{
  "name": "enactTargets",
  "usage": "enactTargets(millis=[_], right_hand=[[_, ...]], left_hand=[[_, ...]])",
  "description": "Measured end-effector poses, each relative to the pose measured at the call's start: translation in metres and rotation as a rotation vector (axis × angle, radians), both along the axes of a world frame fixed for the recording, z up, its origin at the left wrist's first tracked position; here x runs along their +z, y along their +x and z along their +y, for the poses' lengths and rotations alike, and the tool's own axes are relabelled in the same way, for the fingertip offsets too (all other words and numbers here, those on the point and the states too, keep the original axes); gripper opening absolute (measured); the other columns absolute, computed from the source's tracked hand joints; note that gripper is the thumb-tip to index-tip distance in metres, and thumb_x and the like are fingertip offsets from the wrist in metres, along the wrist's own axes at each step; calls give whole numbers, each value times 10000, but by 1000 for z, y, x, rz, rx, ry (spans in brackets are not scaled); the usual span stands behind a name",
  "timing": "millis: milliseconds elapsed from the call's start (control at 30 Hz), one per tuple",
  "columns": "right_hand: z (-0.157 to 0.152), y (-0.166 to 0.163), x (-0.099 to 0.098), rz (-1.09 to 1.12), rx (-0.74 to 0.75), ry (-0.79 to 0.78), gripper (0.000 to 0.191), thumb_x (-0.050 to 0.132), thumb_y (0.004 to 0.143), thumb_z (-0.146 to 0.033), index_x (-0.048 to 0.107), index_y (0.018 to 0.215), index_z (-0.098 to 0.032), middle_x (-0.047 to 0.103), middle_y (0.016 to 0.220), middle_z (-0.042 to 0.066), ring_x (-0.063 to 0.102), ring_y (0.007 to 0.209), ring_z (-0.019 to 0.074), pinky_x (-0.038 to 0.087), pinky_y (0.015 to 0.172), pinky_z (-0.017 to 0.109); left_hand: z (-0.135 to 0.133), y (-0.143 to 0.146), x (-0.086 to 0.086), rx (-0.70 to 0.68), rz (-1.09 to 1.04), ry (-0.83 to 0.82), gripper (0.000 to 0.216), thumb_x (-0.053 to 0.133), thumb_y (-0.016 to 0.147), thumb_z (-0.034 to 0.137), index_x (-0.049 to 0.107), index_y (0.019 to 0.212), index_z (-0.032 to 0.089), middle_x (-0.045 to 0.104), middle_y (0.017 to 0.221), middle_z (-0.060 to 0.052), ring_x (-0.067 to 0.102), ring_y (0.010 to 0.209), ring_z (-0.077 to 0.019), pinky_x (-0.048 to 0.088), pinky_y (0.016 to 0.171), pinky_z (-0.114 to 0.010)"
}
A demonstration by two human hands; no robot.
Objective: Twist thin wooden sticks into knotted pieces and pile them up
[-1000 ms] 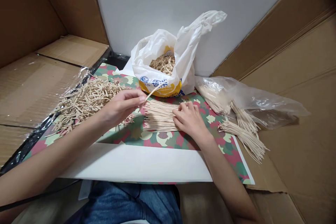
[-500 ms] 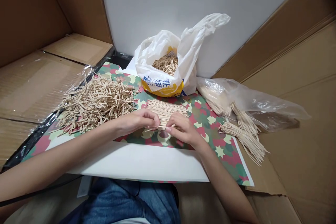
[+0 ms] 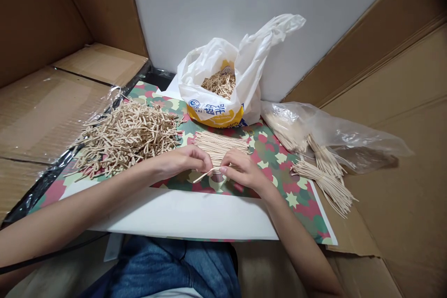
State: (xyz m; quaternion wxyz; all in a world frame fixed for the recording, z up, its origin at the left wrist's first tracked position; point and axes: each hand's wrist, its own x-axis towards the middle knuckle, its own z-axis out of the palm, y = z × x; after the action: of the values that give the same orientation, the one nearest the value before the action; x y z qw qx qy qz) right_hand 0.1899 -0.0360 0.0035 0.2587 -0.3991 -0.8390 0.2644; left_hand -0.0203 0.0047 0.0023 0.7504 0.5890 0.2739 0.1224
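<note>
A thin pale reed-like stick (image 3: 200, 178) is pinched between the fingertips of both hands, its loose end slanting down to the left. My left hand (image 3: 194, 159) is closed on it, thumb against fingers. Close beside, my right hand (image 3: 240, 167) pinches the other part, which its fingers largely hide. Just beyond the hands, a row of straight sticks (image 3: 221, 142) lies side by side on the camouflage-patterned sheet (image 3: 265, 149). Left of them is a heap of bent, looped pieces (image 3: 129, 135) of the same pale material.
A white plastic bag (image 3: 213, 107) of similar short pieces stands open at the back. To the right lie tied bundles of sticks (image 3: 324, 184) and a clear plastic bag (image 3: 331, 125) with more inside. Cardboard (image 3: 394, 149) and a pale wall (image 3: 223, 0) surround the work surface.
The stick's loose end has swung from nearly level to slanting down toward me on the left. Both hands keep almost the same place, and the view has shifted slightly.
</note>
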Motion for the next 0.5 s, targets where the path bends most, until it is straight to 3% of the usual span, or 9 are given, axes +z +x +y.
enactTargets(millis=[233,500], right_hand=[[-3,0,2,22,-74,-33,187,444,871,-277,536,728,-200,545,674,-10,500,692,138,377,680,270],[-9,-15,-6,169,-176,-103,169,445,859,-262,518,723,-192,549,719,-6,523,728,135,392,687,255]], left_hand=[[-4,5,1,169,-100,104,186,563,778,301,569,737,119,503,645,10,449,596,-90,344,563,-207],[-13,12,-3,343,-105,555,238,509,827,308,574,969,129,559,913,-60,519,844,-149,415,751,-261]])
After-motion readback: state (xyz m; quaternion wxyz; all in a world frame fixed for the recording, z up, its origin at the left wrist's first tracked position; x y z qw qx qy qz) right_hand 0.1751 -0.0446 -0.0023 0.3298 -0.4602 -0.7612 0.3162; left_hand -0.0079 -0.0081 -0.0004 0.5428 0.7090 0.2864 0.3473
